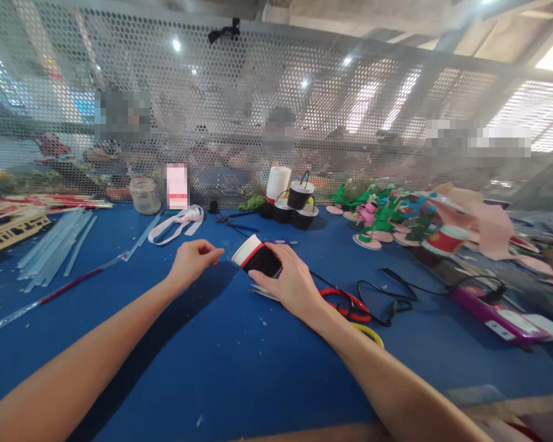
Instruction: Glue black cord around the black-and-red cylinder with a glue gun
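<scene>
Just right of our right hand [291,283] lie red scissors [345,305] and a black cable [387,294]. That hand grips one black cup [258,258], tilted on its side; our left hand [192,261] hovers beside it, fingertips pinched, holding nothing visible. Beyond stand three black buckets [297,205] and a jar [144,195].
</scene>
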Demonstrator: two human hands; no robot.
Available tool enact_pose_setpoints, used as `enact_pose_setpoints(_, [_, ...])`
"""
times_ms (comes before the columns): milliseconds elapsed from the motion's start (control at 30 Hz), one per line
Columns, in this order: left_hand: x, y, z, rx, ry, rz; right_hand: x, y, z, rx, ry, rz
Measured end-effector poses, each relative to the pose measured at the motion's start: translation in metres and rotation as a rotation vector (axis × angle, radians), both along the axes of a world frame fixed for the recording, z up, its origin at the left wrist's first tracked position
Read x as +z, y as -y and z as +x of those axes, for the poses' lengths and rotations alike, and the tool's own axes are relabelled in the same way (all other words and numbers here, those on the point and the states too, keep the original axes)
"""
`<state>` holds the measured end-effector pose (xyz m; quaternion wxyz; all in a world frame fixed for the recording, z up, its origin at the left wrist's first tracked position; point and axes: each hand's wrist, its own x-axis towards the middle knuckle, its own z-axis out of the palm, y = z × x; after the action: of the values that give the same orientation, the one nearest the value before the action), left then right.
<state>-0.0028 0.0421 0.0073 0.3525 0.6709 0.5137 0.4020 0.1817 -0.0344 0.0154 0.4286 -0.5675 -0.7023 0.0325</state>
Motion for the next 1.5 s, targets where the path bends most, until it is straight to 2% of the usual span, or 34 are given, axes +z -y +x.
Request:
enact_pose_setpoints(100, [-0.001,-0.005,-0.005,0.1,-0.037,0.012,0.0,0.001,-0.002,0.012,0.008,-0.016])
enact_pose_setpoints(167, [-0.001,-0.009,-0.008,0.122,-0.131,0.014,0.0,0.002,-0.003,0.019,0.015,-0.021])
enact_pose_setpoints(267, [0.004,-0.01,-0.009,0.072,-0.213,0.145,-0.001,0.004,-0.005,0.044,0.034,0.006])
enact_pose_setpoints(333, [0.012,-0.005,-0.004,0.005,-0.157,0.19,-0.003,0.007,-0.007,0.076,0.061,0.038])
enact_pose_setpoints(367, [0.016,0.0,-0.001,-0.039,-0.11,0.149,-0.003,0.008,-0.008,0.095,0.079,0.05])
enact_pose_setpoints(467, [0.028,0.018,0.01,-0.195,0.101,-0.139,-0.005,0.013,-0.011,0.151,0.148,0.052])
enact_pose_setpoints(533, [0.031,0.029,0.016,-0.317,0.134,-0.288,-0.006,0.015,-0.013,0.18,0.196,0.038])
enact_pose_setpoints(633, [0.029,0.04,0.021,-0.414,0.17,-0.378,-0.005,0.017,-0.015,0.233,0.247,0.024])
enact_pose_setpoints(700, [0.027,0.043,0.023,-0.386,0.182,-0.365,-0.002,0.017,-0.013,0.259,0.241,0.018])
enact_pose_setpoints(800, [0.027,0.045,0.023,-0.369,0.137,-0.285,0.004,0.016,-0.009,0.289,0.156,0.045])
enact_pose_setpoints(900, [0.025,0.044,0.023,-0.455,0.094,-0.243,0.007,0.014,-0.005,0.334,-0.017,0.059])
enact_pose_setpoints(1133, [0.022,0.048,0.027,-0.534,0.061,-0.258,0.0,0.007,-0.004,0.305,-0.374,-0.133])
enact_pose_setpoints(1233, [0.023,0.052,0.028,-0.518,0.03,-0.244,0.0,0.006,-0.003,0.313,-0.399,-0.17])
enact_pose_setpoints(1400, [0.022,0.052,0.031,-0.395,0.099,-0.28,-0.001,0.002,-0.001,0.269,-0.399,-0.232])
enact_pose_setpoints(1500, [0.02,0.051,0.032,-0.354,0.144,-0.294,-0.003,0.002,-0.002,0.338,-0.355,-0.336])
